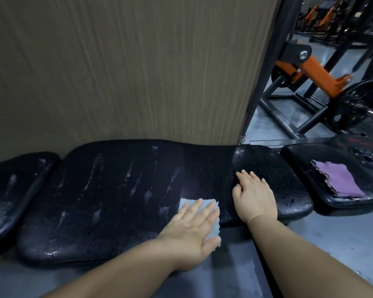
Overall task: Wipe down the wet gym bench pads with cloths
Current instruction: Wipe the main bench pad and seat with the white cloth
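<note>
Stretching under your 2 hands, the long black padded surface (pixel 108 190) shows wet streaks to the left of your left hand (pixel 190 231). A smaller pad (pixel 299 160) lies right of your right hand (pixel 254 196). Both hands rest flat, fingers straight: the right bare on the surface, the left pressing a blue cloth (pixel 214 230). A purple cloth (pixel 340 179) lies on the smaller pad.

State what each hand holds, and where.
Nothing is gripped. The left hand lies flat on the blue cloth, pressing it to the long bench pad; the right hand rests bare on that pad.
</note>
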A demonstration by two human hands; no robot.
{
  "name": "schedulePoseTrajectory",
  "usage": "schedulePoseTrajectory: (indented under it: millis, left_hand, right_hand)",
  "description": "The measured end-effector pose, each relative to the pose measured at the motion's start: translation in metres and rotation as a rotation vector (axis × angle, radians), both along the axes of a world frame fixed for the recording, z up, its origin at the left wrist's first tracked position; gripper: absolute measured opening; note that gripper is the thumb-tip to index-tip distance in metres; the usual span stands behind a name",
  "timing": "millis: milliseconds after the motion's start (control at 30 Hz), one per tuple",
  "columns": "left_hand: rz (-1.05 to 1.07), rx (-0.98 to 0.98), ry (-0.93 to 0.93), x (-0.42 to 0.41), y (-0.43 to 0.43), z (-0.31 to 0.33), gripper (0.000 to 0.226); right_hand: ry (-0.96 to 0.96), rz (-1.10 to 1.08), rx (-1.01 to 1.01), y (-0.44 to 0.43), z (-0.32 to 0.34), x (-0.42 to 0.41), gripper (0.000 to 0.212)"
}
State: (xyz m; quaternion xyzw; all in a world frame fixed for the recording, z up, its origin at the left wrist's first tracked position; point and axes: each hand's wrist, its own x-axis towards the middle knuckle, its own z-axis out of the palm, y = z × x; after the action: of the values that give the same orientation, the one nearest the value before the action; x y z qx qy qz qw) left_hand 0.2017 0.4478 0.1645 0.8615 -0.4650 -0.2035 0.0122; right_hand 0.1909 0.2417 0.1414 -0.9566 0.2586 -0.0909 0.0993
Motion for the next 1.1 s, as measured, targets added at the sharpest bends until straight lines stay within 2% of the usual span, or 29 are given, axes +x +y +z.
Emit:
schedulePoseTrajectory:
  millis: [267,500,633,767,1100]
  left_hand:
    - [0.062,0.008,0.013,0.003,0.002,0.003,0.057]
    - [0.206,0.009,0.053,0.051,-0.018,0.006,0.057]
    - [0.268,-0.001,0.06,0.085,-0.031,0.007,0.057]
    - [0.319,0.001,0.063,0.115,-0.047,0.009,0.057]
    - [0.378,0.007,0.018,0.17,-0.078,0.008,0.057]
  right_hand:
    - [-0.011,-0.006,0.009,0.0,0.001,-0.001,0.05]
    - [-0.007,-0.012,-0.002,-0.001,0.0,0.001,0.05]
    - [-0.006,-0.01,-0.012,-0.001,-0.001,0.002,0.061]
    - [0.002,-0.005,-0.014,-0.003,-0.002,0.002,0.051]
    - [-0.009,-0.011,-0.033,-0.002,-0.005,0.005,0.066]
